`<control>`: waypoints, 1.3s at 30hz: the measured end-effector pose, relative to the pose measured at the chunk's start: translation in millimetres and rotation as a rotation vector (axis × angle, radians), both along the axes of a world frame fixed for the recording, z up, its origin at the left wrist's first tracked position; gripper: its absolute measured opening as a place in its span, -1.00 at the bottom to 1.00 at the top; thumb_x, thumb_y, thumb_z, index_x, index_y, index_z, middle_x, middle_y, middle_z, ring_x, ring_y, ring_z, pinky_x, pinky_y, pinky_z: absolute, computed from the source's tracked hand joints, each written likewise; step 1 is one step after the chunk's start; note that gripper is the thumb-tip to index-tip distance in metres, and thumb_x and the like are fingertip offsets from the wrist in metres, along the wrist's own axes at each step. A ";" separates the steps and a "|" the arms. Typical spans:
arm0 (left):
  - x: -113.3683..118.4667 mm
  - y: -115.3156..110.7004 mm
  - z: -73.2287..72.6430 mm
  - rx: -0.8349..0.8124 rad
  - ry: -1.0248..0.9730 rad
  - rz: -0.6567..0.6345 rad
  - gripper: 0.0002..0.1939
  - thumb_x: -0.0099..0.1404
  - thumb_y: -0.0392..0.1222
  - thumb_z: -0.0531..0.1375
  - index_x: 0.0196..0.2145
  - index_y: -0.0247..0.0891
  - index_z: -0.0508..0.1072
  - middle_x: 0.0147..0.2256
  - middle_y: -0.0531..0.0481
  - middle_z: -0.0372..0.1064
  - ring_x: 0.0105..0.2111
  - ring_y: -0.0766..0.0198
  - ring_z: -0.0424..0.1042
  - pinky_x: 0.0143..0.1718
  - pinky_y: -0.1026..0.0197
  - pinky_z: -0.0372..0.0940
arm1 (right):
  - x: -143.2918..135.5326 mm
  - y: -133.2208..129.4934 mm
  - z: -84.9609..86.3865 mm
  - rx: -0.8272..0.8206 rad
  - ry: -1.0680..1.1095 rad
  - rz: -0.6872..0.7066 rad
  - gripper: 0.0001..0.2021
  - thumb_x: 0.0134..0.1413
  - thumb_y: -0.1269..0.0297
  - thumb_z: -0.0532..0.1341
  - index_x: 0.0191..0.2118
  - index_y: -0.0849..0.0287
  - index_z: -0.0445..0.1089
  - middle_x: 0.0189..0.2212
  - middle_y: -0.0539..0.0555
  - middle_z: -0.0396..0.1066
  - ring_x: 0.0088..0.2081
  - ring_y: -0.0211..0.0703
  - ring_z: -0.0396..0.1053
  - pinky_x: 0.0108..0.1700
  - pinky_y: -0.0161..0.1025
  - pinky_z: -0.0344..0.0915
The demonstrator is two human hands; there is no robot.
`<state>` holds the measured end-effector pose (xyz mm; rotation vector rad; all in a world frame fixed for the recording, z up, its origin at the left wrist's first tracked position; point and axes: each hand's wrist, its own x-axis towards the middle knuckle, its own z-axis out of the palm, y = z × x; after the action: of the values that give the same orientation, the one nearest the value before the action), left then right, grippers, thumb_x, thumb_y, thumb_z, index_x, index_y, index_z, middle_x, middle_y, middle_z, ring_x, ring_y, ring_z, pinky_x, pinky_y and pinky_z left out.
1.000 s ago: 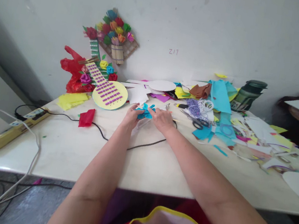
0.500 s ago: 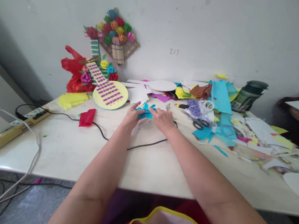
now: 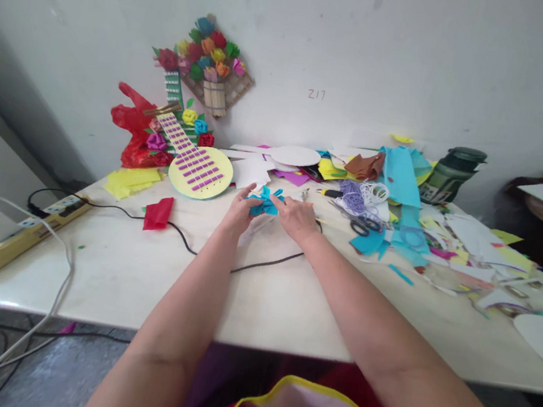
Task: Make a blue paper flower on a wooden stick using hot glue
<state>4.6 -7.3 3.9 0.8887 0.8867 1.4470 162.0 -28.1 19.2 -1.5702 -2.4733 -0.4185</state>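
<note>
A crumpled piece of blue paper [image 3: 266,201] with several folded tips is held between both hands, above the middle of the table. My left hand [image 3: 240,209] grips its left side, thumb and fingers closed on it. On the other side, my right hand [image 3: 297,218] pinches the paper's right edge with its fingertips. Behind the hands lie white paper sheets [image 3: 251,172]. The yellow round-bodied paper guitar [image 3: 201,172] leans to the left of them.
A black cable [image 3: 267,265] crosses the table [image 3: 113,282] under the forearms. Red paper [image 3: 157,213] lies left; scissors [image 3: 360,226], purple string [image 3: 352,198] and paper scraps lie right. A green bottle [image 3: 450,177] stands at the back right, a power strip [image 3: 19,235] at the left edge.
</note>
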 end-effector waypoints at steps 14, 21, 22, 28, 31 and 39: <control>-0.5 3.0 -2.4 -0.004 0.000 0.000 -0.25 -0.05 -0.43 0.23 0.14 -0.26 0.20 -0.47 0.07 0.37 -0.46 0.25 0.47 -0.32 0.17 0.36 | -1.1 -1.8 0.4 0.002 -0.007 0.006 -0.44 0.27 0.46 -0.18 0.34 0.02 0.01 -0.10 0.27 0.41 -0.17 -0.05 0.41 -0.19 -0.19 0.15; -1.6 2.1 -1.2 -0.010 0.019 0.014 -0.28 -0.03 -0.43 0.22 0.14 -0.30 0.23 -0.51 0.07 0.35 -0.49 0.24 0.46 -0.36 0.20 0.34 | -2.1 -2.9 1.2 0.007 -0.011 0.018 -0.44 0.27 0.46 -0.21 0.33 0.05 0.04 -0.10 0.29 0.40 -0.16 -0.04 0.41 -0.20 -0.18 0.15; -1.6 2.3 -1.4 -0.009 0.020 0.017 -0.29 -0.03 -0.42 0.23 0.13 -0.30 0.23 -0.51 0.07 0.35 -0.50 0.25 0.46 -0.37 0.20 0.34 | -2.1 -2.9 1.1 0.008 -0.010 0.022 -0.44 0.27 0.46 -0.21 0.33 0.05 0.05 -0.10 0.28 0.40 -0.16 -0.04 0.41 -0.21 -0.18 0.15; -1.3 2.9 -2.5 -0.015 0.031 0.038 -0.30 -0.05 -0.40 0.27 0.10 -0.29 0.26 -0.51 0.08 0.35 -0.53 0.28 0.44 -0.41 0.22 0.34 | -2.6 -2.1 0.1 0.010 -0.018 0.027 -0.45 0.27 0.46 -0.21 0.33 0.04 0.04 -0.11 0.26 0.41 -0.17 -0.05 0.40 -0.21 -0.19 0.15; -1.2 1.9 -1.9 -0.010 0.037 0.047 -0.31 -0.06 -0.39 0.28 0.08 -0.29 0.27 -0.51 0.07 0.34 -0.54 0.27 0.43 -0.42 0.23 0.32 | -2.9 -1.7 -0.5 0.012 -0.018 0.032 -0.45 0.28 0.46 -0.21 0.33 0.04 0.04 -0.11 0.26 0.41 -0.17 -0.06 0.40 -0.20 -0.19 0.15; -1.5 2.1 -2.0 -0.017 0.040 0.062 -0.35 -0.06 -0.37 0.30 0.04 -0.29 0.29 -0.51 0.07 0.33 -0.53 0.25 0.44 -0.41 0.22 0.30 | -2.9 -0.1 -3.2 0.020 -0.022 0.030 -0.46 0.27 0.45 -0.20 0.30 0.04 0.10 -0.11 0.28 0.40 -0.17 -0.03 0.41 -0.21 -0.18 0.15</control>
<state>3.2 -5.2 1.9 0.8871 0.9628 1.4766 159.1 -28.2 16.0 -1.5266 -2.4979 -0.4574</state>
